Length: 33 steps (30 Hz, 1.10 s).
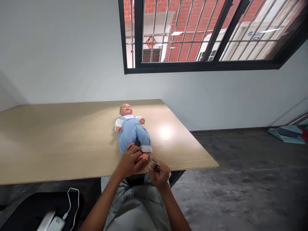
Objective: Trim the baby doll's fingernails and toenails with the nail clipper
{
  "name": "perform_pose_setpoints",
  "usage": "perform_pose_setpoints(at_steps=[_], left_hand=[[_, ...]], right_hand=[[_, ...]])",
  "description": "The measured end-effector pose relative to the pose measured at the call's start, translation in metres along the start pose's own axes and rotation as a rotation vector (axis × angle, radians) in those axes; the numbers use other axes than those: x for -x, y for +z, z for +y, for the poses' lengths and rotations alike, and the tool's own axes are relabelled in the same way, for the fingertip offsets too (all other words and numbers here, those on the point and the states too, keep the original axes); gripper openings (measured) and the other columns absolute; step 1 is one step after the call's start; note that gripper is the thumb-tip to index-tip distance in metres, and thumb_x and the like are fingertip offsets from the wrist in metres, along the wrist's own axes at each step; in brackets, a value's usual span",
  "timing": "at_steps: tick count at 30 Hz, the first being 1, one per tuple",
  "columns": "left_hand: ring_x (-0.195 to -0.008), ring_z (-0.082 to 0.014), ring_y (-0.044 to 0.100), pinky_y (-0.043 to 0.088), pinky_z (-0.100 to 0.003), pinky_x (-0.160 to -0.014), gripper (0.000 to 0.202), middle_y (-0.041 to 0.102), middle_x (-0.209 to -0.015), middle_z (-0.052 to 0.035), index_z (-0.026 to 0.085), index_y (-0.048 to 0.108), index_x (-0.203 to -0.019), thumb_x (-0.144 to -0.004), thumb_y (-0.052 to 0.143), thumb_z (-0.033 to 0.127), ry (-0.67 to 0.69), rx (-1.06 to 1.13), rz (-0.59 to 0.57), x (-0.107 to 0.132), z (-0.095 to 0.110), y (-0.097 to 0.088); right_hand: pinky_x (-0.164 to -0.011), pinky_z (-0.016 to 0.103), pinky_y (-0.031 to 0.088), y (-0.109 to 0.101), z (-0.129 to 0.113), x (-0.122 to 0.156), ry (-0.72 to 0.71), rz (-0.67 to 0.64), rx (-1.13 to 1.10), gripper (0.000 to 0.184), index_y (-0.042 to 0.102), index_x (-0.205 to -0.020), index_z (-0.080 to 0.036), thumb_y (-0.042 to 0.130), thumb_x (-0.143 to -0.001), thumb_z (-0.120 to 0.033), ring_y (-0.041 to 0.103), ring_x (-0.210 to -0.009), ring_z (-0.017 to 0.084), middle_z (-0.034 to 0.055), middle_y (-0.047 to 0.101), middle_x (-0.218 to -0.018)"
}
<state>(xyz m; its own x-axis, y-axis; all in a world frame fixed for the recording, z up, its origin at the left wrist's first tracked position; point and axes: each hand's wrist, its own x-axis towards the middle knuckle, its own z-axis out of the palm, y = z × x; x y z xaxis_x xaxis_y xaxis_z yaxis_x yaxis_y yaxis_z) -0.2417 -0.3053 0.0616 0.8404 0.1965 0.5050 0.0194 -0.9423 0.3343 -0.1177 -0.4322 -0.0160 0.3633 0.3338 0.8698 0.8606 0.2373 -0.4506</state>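
A baby doll (131,128) in blue overalls and a white shirt lies on its back on the table, its head away from me and its feet at the front edge. My left hand (131,160) is closed around the doll's foot (144,156), fingers over the lower legs and thumb beneath the toes. In the fingers of my right hand (159,174) are what look like small metal nail clippers (154,162), spread in a V, with their tip at the toes. The doll's other foot is hidden behind my left hand.
The pale wooden table (72,138) ends at a right edge beside the doll. A black seat (26,208) at lower left bears a white device with a cable (78,199). A barred window (192,32) is in the wall ahead.
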Motion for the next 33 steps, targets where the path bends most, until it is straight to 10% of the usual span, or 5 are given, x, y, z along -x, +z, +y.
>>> perform_pose_setpoints(at_steps=[23, 33], left_hand=[[-0.095, -0.0198, 0.052, 0.030, -0.047, -0.109, 0.020, 0.057, -0.093, -0.0038, 0.018, 0.060, -0.084, -0.099, 0.052, 0.029, -0.034, 0.053, -0.008, 0.001, -0.001, -0.001], [-0.097, -0.0197, 0.054, 0.027, -0.047, -0.113, 0.014, 0.059, -0.095, -0.0032, 0.019, 0.061, -0.084, -0.094, 0.060, 0.029, -0.050, 0.087, -0.003, 0.000, 0.000, -0.002]], right_hand=[[-0.060, 0.031, 0.058, 0.006, -0.002, -0.001, -0.115, 0.146, 0.015, 0.026, 0.050, -0.123, -0.020, 0.053, -0.100, -0.030, 0.069, -0.059, 0.017, 0.0081, 0.075, -0.094], [-0.074, 0.035, 0.062, 0.017, 0.006, 0.014, 0.131, 0.104, -0.272, 0.039, 0.046, -0.133, -0.020, 0.057, -0.098, -0.034, 0.073, -0.088, 0.022, 0.0111, 0.072, -0.105]])
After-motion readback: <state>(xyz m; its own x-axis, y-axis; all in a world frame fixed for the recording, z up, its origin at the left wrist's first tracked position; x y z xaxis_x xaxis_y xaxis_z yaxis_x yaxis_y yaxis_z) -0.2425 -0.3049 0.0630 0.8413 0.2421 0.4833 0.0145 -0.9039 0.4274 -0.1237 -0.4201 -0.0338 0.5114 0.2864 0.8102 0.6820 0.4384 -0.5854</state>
